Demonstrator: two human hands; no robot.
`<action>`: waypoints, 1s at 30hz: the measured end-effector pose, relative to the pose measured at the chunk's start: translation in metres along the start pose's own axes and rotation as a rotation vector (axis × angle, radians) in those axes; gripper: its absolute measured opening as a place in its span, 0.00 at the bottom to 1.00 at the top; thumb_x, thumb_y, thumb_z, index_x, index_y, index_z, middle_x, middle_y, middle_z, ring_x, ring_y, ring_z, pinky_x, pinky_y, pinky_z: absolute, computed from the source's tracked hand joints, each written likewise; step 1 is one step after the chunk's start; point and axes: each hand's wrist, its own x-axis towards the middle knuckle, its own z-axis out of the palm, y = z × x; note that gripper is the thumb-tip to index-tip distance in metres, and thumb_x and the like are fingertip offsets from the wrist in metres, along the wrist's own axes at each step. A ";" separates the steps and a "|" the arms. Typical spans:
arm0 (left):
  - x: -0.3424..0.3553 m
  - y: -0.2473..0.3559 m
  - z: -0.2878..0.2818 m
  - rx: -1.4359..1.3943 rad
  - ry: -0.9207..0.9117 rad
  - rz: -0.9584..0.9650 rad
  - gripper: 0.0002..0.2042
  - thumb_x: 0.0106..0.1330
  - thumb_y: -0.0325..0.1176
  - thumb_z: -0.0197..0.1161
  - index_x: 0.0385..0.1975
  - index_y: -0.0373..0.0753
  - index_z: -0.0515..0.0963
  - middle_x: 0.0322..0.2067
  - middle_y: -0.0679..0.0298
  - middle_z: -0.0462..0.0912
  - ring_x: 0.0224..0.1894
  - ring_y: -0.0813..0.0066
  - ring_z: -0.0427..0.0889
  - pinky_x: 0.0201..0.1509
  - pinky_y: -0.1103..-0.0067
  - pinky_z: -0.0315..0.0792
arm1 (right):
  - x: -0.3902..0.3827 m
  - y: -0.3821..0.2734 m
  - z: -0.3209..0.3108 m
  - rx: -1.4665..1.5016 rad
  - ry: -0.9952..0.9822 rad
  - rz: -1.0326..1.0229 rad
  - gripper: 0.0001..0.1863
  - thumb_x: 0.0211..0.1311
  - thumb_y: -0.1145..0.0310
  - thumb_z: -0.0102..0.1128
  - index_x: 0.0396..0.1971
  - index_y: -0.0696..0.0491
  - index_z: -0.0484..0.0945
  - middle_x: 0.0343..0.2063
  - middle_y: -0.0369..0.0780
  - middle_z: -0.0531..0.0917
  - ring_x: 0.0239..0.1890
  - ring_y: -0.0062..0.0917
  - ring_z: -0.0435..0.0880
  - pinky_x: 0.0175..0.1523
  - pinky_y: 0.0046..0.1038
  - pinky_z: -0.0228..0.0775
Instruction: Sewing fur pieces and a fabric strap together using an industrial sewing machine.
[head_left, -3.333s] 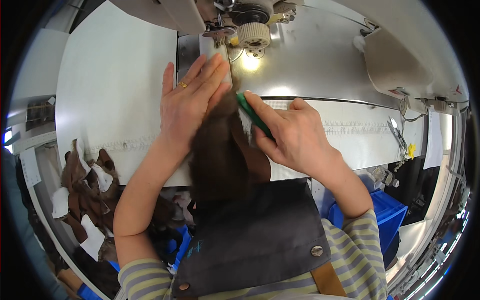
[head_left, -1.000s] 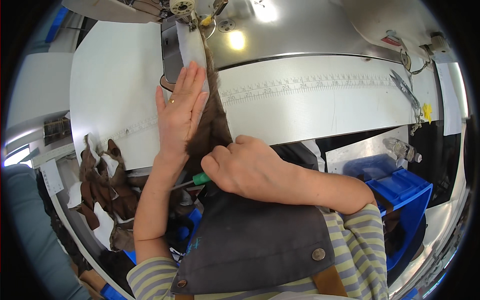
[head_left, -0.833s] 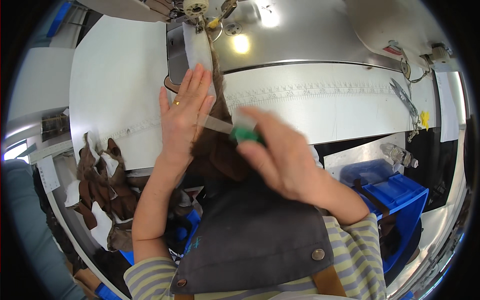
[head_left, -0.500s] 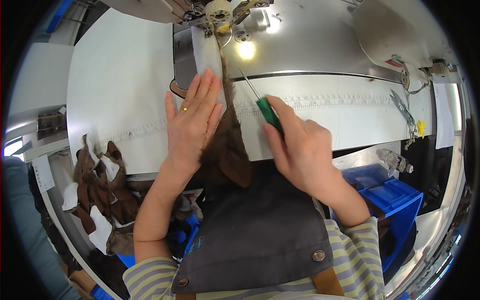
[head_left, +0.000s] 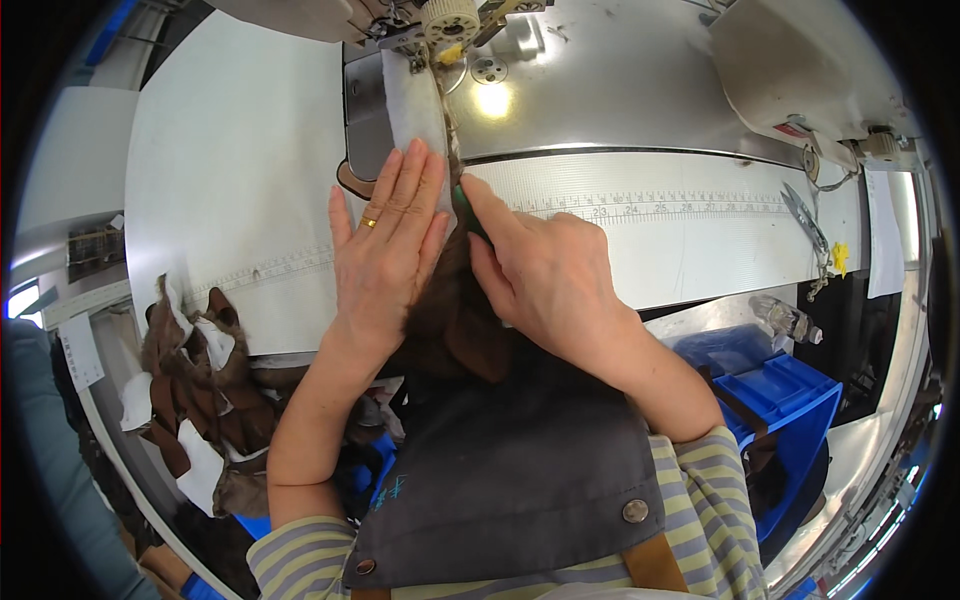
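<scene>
A strip of white padding (head_left: 413,105) runs from under the sewing machine's presser foot (head_left: 415,62) toward me, with brown furry fabric (head_left: 452,285) along its right side and over the table's front edge. My left hand (head_left: 388,235) lies flat on the padding, fingers stretched out and a ring on one of them. My right hand (head_left: 545,255) is closed round the green handle (head_left: 466,208) of an awl, close beside the left fingertips at the fabric's right edge. Its metal tip is hidden against the fur.
Thread snips (head_left: 806,218) lie at the table's right end beside a yellow piece (head_left: 840,258). A heap of brown fur and white pieces (head_left: 205,400) hangs off the left front edge. At lower right are a blue bin (head_left: 785,395) and a clear plastic bottle (head_left: 785,318).
My right hand has brought the awl leftward from over the ruler to the fabric's edge. My left hand stays flat in nearly the same place.
</scene>
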 end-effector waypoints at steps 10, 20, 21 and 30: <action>-0.002 -0.004 0.002 0.065 0.053 0.061 0.18 0.61 0.33 0.60 0.53 0.45 0.76 0.54 0.70 0.76 0.58 0.77 0.73 0.65 0.61 0.51 | -0.029 0.010 -0.040 0.120 -0.338 -0.089 0.24 0.51 0.73 0.60 0.51 0.58 0.72 0.13 0.40 0.75 0.14 0.35 0.73 0.23 0.31 0.63; 0.001 -0.001 0.000 -0.006 0.002 0.023 0.19 0.64 0.30 0.57 0.56 0.46 0.73 0.58 0.68 0.72 0.61 0.75 0.69 0.68 0.60 0.43 | -0.006 0.005 -0.015 0.051 -0.071 0.018 0.20 0.54 0.71 0.58 0.48 0.62 0.72 0.12 0.38 0.76 0.12 0.31 0.73 0.23 0.28 0.62; 0.001 -0.001 0.000 -0.012 0.009 0.021 0.19 0.64 0.30 0.57 0.56 0.45 0.73 0.57 0.68 0.73 0.61 0.75 0.70 0.67 0.60 0.44 | -0.007 0.006 -0.015 0.076 -0.109 -0.020 0.21 0.54 0.71 0.59 0.49 0.60 0.72 0.12 0.38 0.74 0.13 0.31 0.72 0.23 0.29 0.61; 0.005 -0.007 0.000 -0.001 0.103 0.065 0.16 0.60 0.33 0.62 0.49 0.44 0.78 0.51 0.69 0.79 0.54 0.75 0.76 0.63 0.62 0.54 | -0.014 0.005 -0.025 0.009 -0.268 -0.134 0.22 0.51 0.72 0.61 0.49 0.59 0.73 0.13 0.36 0.73 0.13 0.30 0.70 0.23 0.27 0.58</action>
